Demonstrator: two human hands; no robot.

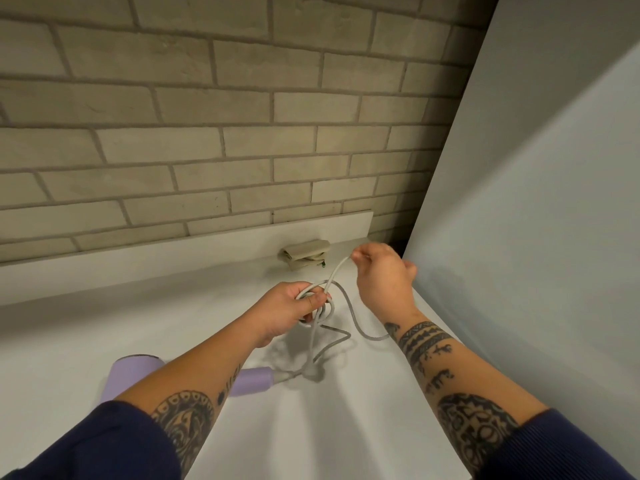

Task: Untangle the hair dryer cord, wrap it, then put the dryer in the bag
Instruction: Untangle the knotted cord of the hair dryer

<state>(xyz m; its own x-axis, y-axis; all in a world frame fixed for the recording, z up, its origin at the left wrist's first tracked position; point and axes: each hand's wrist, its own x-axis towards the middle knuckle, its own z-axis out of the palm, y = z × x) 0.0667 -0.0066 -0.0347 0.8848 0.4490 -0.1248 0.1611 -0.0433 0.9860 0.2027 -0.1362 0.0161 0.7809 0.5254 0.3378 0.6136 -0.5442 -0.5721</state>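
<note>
A lilac hair dryer lies on the white counter, mostly hidden under my left forearm. Its grey cord runs up from the handle end into a small coil. My left hand grips that coil of loops above the counter. My right hand pinches a strand of the cord and holds it up and to the right of the coil. Another length of cord trails on the counter under my right wrist. A folded beige bag lies at the back of the counter by the wall.
A brick wall stands behind the counter, with a low white backsplash along it. A tall pale panel closes off the right side, close to my right hand.
</note>
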